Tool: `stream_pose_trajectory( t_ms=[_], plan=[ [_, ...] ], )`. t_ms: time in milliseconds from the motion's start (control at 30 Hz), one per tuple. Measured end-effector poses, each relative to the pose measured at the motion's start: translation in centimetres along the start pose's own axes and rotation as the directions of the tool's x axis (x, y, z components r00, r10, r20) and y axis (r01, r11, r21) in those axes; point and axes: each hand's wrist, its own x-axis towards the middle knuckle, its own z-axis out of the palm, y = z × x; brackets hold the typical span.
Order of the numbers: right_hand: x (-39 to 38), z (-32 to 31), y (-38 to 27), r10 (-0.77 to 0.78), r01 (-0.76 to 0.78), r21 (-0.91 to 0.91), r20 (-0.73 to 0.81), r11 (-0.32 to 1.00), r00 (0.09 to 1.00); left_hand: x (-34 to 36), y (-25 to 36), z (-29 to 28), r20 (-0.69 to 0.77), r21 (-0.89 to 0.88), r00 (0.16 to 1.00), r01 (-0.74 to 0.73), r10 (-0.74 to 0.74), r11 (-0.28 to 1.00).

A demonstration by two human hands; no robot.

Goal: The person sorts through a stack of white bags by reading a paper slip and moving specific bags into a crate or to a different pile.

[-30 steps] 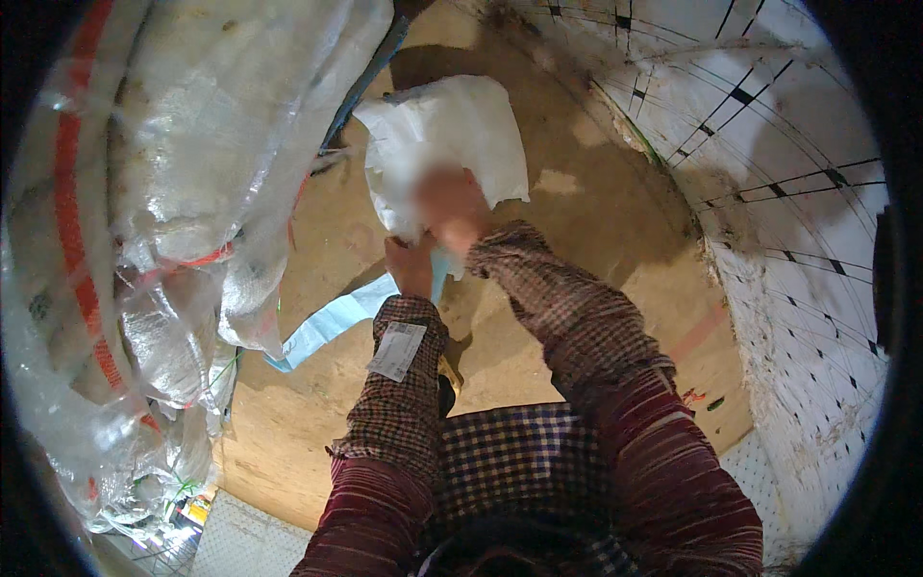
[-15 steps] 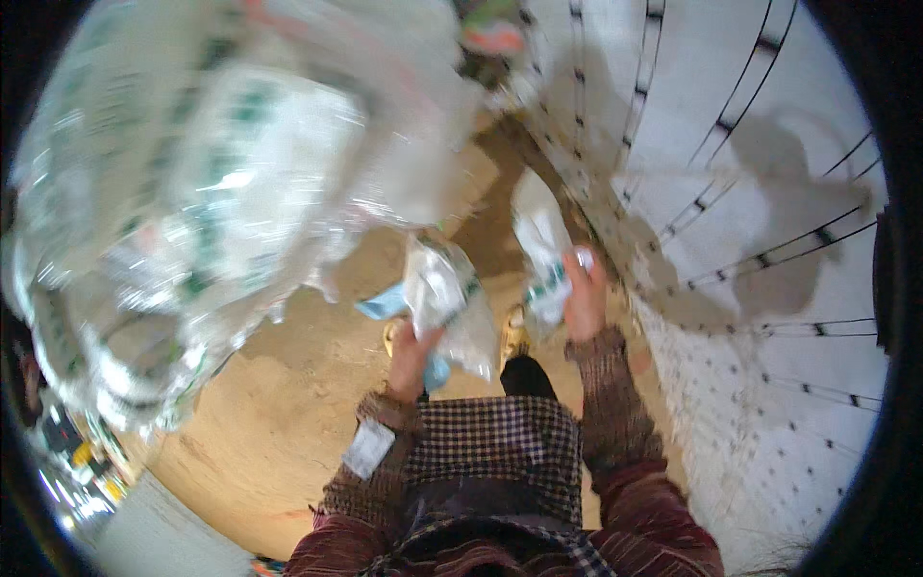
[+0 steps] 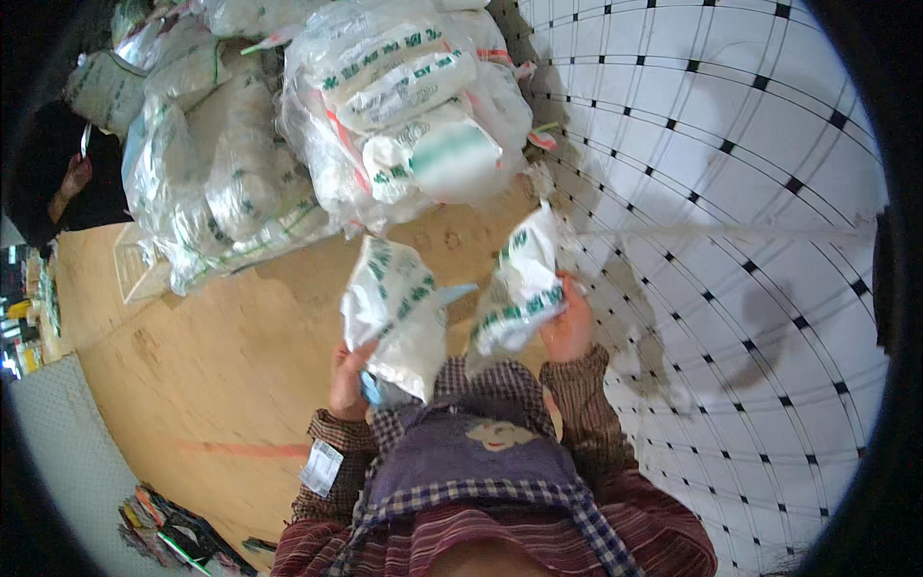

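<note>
My left hand (image 3: 350, 381) is closed on a white bag with green print (image 3: 389, 308), held upright before my apron. Pale blue material (image 3: 458, 293) shows behind this bag, with more beside my fingers. My right hand (image 3: 570, 324) grips a similar white, green-printed bag (image 3: 519, 269), tilted to the right. Below both bags is my checked apron (image 3: 495, 500) with a purple panel.
Stacked plastic-wrapped sacks (image 3: 231, 183) fill the upper left and middle on a tan board floor (image 3: 202, 365). A white tiled wall (image 3: 750, 317) runs along the right. A person in black (image 3: 38, 163) is at far left. Assorted items (image 3: 173, 534) lie lower left.
My hands have come apart and lifted away from the floor, each now raising its own bag. The view has tipped up, bringing the sack stack and the other person into sight.
</note>
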Motion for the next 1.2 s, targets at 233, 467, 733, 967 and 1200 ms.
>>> stream_pose_trajectory(
  t_ms=[233,467,733,967,1200],
  plan=[
    [0.2,4.0,0.0,0.056,-0.057,0.011,0.076,0.998,0.996,-2.7,2.7,-3.3,-0.184,-0.049,0.982,-0.061,0.051,0.997],
    [1.9,2.9,1.8,-0.151,0.134,-0.159,-0.102,0.978,0.983,-1.5,4.5,-7.2,-0.163,0.023,0.987,0.006,-0.003,1.000],
    [9.7,-1.8,2.6,-0.113,0.043,-0.299,-0.221,0.953,0.969,0.6,9.5,-9.9,-0.206,0.014,0.978,-0.026,0.028,1.000],
    [18.3,-4.4,6.4,0.105,-0.166,-0.350,-0.187,0.922,0.977,1.8,13.0,-9.0,-0.305,0.064,0.947,-0.087,0.103,0.994],
    [21.0,13.7,8.5,0.193,-0.179,-0.349,0.005,0.920,0.981,3.1,13.3,-5.4,-0.442,0.085,0.889,-0.094,0.122,0.992]
  ],
)
